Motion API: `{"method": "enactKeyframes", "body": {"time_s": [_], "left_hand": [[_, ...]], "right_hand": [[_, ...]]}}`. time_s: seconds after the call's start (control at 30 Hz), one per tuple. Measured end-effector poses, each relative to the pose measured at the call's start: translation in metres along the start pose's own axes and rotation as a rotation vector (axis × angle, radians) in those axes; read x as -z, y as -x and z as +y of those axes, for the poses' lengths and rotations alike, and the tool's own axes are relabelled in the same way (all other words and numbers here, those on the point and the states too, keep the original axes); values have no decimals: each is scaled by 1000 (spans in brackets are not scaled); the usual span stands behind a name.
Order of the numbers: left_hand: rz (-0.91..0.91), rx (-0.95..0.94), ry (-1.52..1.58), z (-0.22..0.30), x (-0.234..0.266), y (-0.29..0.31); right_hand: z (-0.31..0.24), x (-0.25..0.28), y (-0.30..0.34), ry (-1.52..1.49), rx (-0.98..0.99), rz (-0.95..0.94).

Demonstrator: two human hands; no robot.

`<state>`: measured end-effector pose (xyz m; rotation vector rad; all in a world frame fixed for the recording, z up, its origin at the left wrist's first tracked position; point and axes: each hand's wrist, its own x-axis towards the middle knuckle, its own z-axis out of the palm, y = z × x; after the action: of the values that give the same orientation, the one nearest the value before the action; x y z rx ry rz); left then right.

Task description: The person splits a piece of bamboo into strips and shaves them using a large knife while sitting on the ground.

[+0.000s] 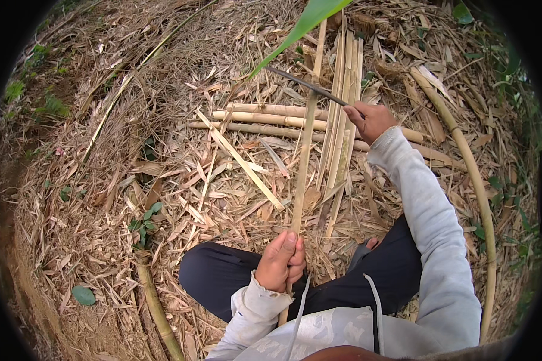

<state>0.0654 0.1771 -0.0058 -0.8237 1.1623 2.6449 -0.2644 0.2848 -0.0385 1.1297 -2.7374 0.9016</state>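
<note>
My left hand (279, 261) is closed round a long flat bamboo strip (305, 162) near its lower end, in front of my lap. The strip runs away from me toward the far edge of the view. My right hand (372, 122) grips a knife with a long dark blade (304, 83); its handle is hidden in my fist. The blade lies across the strip at its far part, pointing up and to the left. Just right of the strip, several split bamboo strips (341, 114) lie lengthwise over bamboo poles (271, 119) set crosswise.
A loose pale strip (241, 159) lies slanted on the dry leaf litter to the left. A curved bamboo pole (473, 162) stretches along the right, and a thick stalk (156, 307) lies at lower left. A green leaf (301, 33) hangs into view at the top.
</note>
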Motion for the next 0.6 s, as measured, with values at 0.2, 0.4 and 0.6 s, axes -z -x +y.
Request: {"method": "enactKeyframes", "body": {"time_s": [0.2, 0.4, 0.6], "left_hand": [[-5, 18, 92, -1, 14, 0], [-147, 79, 197, -7, 12, -4], [-126, 96, 226, 0, 28, 7]], "right_hand": [[-66, -19, 52, 154, 630, -76], [-6, -30, 11, 173, 67, -65], [-8, -44, 21, 276, 482, 146]]}}
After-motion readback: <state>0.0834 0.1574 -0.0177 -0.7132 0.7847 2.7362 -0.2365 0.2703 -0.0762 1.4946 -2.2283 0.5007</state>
